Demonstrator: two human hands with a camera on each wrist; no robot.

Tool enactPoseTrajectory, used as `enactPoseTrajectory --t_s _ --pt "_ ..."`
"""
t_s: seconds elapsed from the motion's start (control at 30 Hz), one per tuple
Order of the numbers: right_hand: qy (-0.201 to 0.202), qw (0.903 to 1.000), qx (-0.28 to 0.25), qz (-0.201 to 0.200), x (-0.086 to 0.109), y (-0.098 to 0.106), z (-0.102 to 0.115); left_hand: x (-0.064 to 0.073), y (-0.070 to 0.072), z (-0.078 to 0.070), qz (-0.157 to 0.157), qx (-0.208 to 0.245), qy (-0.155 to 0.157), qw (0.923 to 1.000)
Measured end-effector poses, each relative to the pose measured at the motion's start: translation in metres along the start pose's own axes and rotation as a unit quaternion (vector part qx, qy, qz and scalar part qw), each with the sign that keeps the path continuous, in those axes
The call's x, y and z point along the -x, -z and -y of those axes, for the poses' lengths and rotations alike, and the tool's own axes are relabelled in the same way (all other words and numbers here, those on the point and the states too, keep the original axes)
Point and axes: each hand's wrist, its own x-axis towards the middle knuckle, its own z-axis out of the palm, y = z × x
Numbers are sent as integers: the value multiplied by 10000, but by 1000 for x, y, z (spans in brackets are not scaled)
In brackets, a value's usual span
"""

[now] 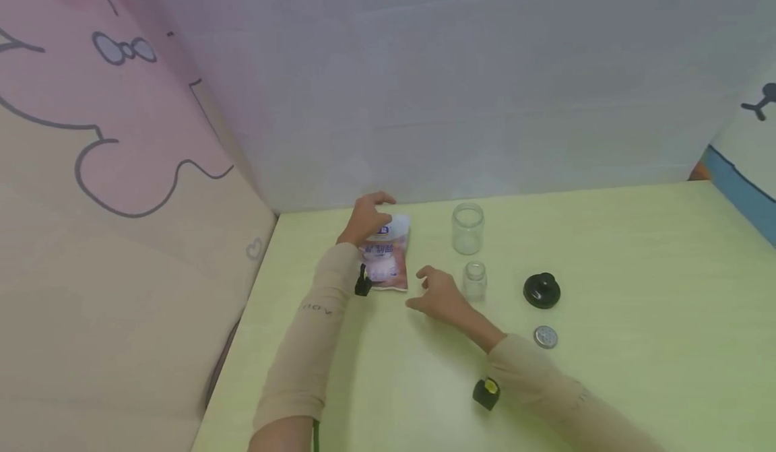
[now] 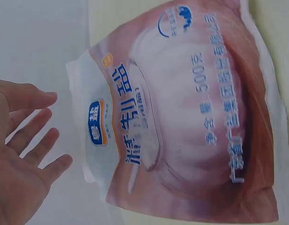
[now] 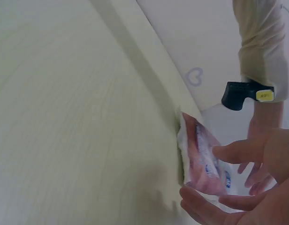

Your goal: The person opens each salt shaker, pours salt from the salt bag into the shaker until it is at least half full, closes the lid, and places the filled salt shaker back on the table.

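A plastic bag of salt (image 1: 388, 267), pink and white with blue print, lies on the left part of the pale yellow table. My left hand (image 1: 366, 217) hovers at its far end, thumb and fingers spread. In the left wrist view this hand (image 2: 25, 136) appears beside the white top edge of the salt bag (image 2: 182, 103), holding nothing. To the right of the bag's near corner is my right hand (image 1: 442, 297), fingers parted and relaxed. The right wrist view has that hand (image 3: 276, 164) overlapping the salt bag (image 3: 201, 159), with nothing gripped.
A wide glass jar (image 1: 468, 230) and a smaller glass jar (image 1: 475, 282) stand right of the bag. Farther right lie a black knobbed lid (image 1: 542, 290) and a small perforated metal cap (image 1: 545, 337). A pale wall (image 1: 461, 102) borders the table's far edge.
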Motion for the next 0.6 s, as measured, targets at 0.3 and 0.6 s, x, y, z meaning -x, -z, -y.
enactPoseTrajectory --t_s 0.3,0.6 --pt "-210 9913 -39 -1298 -37 -43 -14 -2 9 2 641 -612 161 9959" --pt "27 9868 78 -1620 -48 -57 -9 -6 11 0 724 -1286 229 9888"
